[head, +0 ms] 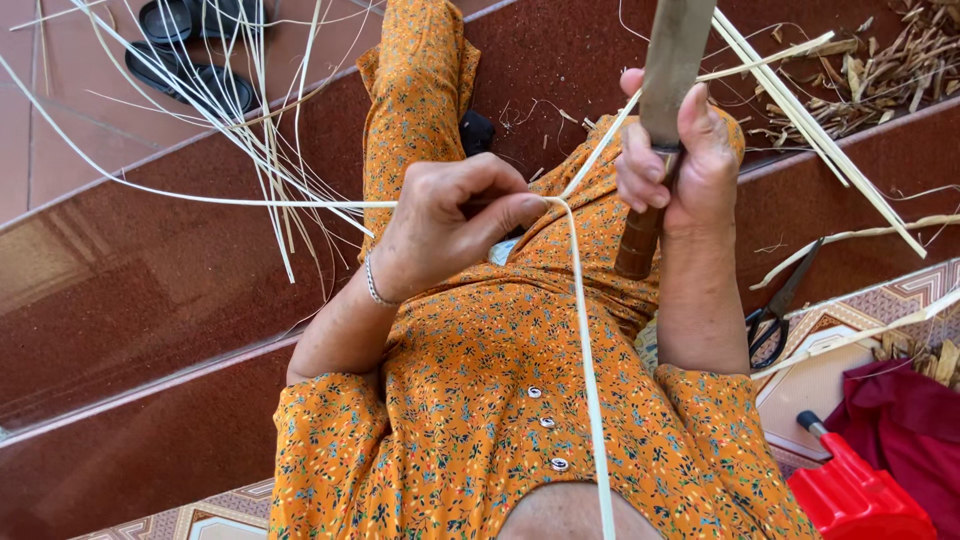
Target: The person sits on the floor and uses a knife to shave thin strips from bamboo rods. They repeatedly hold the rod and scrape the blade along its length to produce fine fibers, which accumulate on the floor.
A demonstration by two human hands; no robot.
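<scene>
Reddish-brown tiled steps (150,330) are forming the background, with the work being done over a lap covered in orange flowered cloth (500,400). A pale thin strip (585,330) is being held at the centre of the view, where it is being split: one part is being drawn away to the left, another is running up to the right, and the rest is trailing down toward the camera. The left hand (455,220) is closed in a pinch on the strip at the fork, thumb against fingertips. The right hand (675,160) is wrapped tightly around the wooden handle of a broad-bladed knife (665,70), whose blade is being held upright just beside the fork. The step in hand appears to be the peeling of a thinner sliver from the strip; the next move is judged to call for a steady, even pull, so that the split is kept centred and the sliver is not torn off. Farther out, loose strips (250,110) are being fanned across the steps near black sandals (190,60), scissors (775,310) are lying at the right, with dry scraps (880,70) above and a red plastic object (860,495) below.
</scene>
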